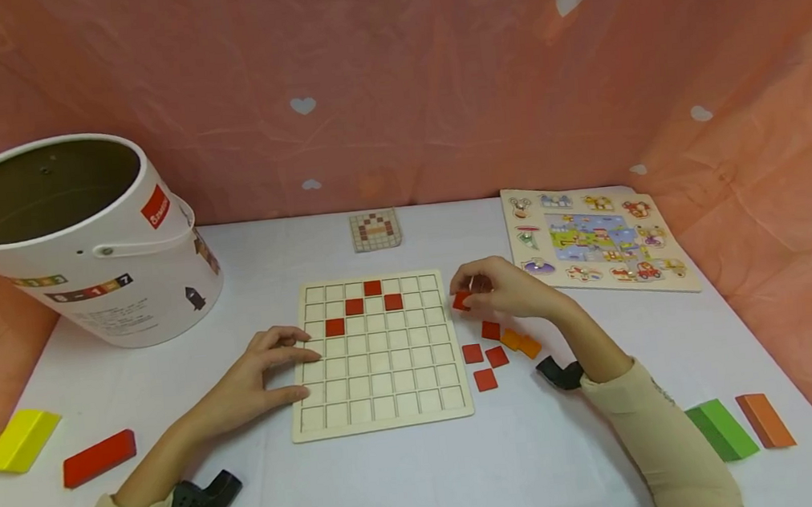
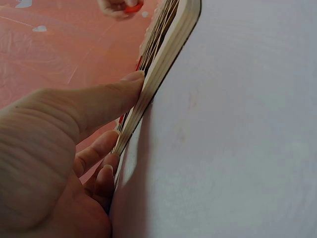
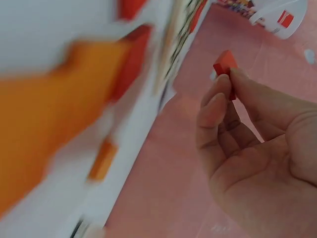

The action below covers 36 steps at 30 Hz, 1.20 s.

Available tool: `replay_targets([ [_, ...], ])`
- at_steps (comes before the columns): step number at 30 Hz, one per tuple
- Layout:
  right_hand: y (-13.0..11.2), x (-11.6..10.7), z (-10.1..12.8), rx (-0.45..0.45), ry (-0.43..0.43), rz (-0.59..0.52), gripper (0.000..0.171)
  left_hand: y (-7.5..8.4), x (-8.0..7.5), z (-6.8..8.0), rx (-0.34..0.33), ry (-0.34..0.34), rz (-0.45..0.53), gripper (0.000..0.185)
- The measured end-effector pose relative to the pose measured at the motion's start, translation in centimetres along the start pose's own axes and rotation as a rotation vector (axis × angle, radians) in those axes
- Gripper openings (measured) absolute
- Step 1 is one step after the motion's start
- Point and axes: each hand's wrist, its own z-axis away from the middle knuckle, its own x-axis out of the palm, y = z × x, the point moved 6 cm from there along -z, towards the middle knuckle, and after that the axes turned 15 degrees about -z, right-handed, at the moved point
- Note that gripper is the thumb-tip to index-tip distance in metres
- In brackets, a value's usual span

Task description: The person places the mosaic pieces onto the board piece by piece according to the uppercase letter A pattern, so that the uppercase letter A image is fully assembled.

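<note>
Pinching red tile (image 1: 461, 301), right hand (image 1: 506, 286); left hand (image 1: 261, 379) seemingly flat, steadying grid board (image 1: 377, 353).

- The grid board (image 1: 377, 354) lies mid-table, with four tiles (image 1: 363, 301) in its far cells.
- The loose tiles (image 1: 490, 353) lie just right of it.
- The bucket (image 1: 78, 238) stands far left.
- The picture puzzle (image 1: 596, 238) lies far right.
- The small card (image 1: 375, 230) lies behind the board.

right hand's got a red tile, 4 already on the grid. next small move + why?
Probably carry the red tile pinched by the right hand left over the grid board and seat it in an empty cell. The left hand braces the board's left edge.
</note>
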Motion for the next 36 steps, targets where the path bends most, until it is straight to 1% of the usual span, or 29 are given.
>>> replay_targets([
  [3,-1.0,1.1,-1.6,-0.025,-0.040,-0.002,0.015,-0.1,0.1,0.0,-0.006,0.002,-0.004,0.037],
  [9,-2.0,2.8,-3.9,-0.032,-0.104,0.005,0.023,-0.4,0.4,0.0,-0.015,-0.004,-0.005,0.039],
  [12,-2.2,3.0,-4.8,-0.031,-0.110,0.005,0.025,-0.4,0.5,-0.1,-0.017,-0.006,-0.003,0.039],
  [15,-2.3,3.1,-5.4,-0.036,-0.121,0.003,0.022,-0.5,0.5,-0.1,-0.016,-0.007,-0.002,0.039],
  [22,-2.3,4.2,-6.7,-0.051,-0.191,0.019,0.019,-0.4,0.4,0.0,0.016,0.011,-0.026,0.039],
  [28,-3.2,6.5,-8.5,-0.067,-0.256,0.011,0.016,-0.5,0.1,0.0,0.016,0.008,-0.028,0.039],
  [32,-3.8,8.0,-9.6,-0.063,-0.276,0.008,0.016,-0.4,0.2,0.0,0.019,0.003,-0.019,0.039],
  [36,-4.2,9.7,-10.3,-0.070,-0.323,0.013,0.015,-0.3,0.2,-0.1,0.021,0.003,-0.010,0.039],
])
